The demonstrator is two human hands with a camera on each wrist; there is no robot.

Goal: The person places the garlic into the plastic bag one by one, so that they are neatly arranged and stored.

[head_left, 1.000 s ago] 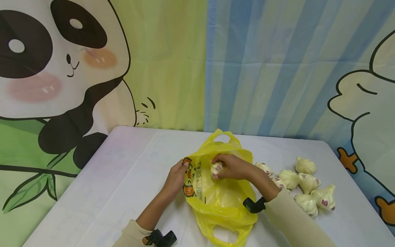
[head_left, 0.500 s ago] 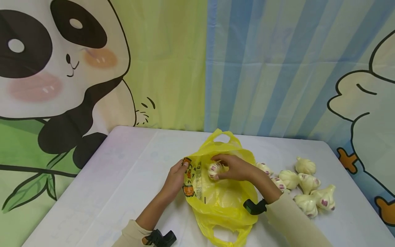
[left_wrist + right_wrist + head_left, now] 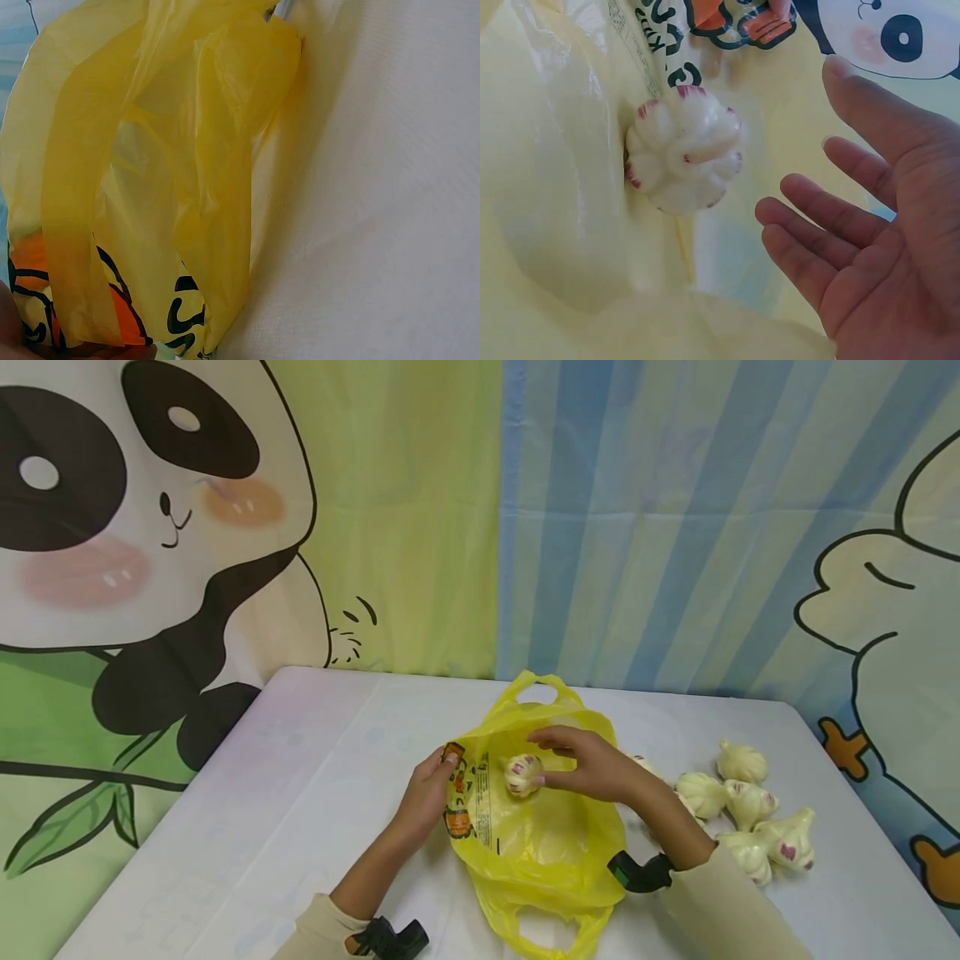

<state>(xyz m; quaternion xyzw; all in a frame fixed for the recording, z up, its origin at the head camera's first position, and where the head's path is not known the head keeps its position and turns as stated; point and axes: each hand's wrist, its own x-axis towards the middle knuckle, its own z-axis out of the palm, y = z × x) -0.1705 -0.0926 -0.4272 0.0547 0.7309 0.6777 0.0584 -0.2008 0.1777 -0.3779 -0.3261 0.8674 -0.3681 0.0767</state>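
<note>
A white-covered table stands before a printed cloth backdrop, its left part showing a large panda, its right part pale blue stripes. On the table lies a yellow plastic bag, mouth facing up, its long axis running from one handle at the far side to the other at the near side. A garlic bulb sits within the mouth, in front of the printed wall; its lobed face, with a central nub, is turned to the right wrist camera. The right hand has its fingers widely parted just beside the bulb, its grip holding nothing. The left hand's grip pinches the bag's printed edge. More garlic bulbs cluster to the right, some partly hidden behind the right forearm.
</note>
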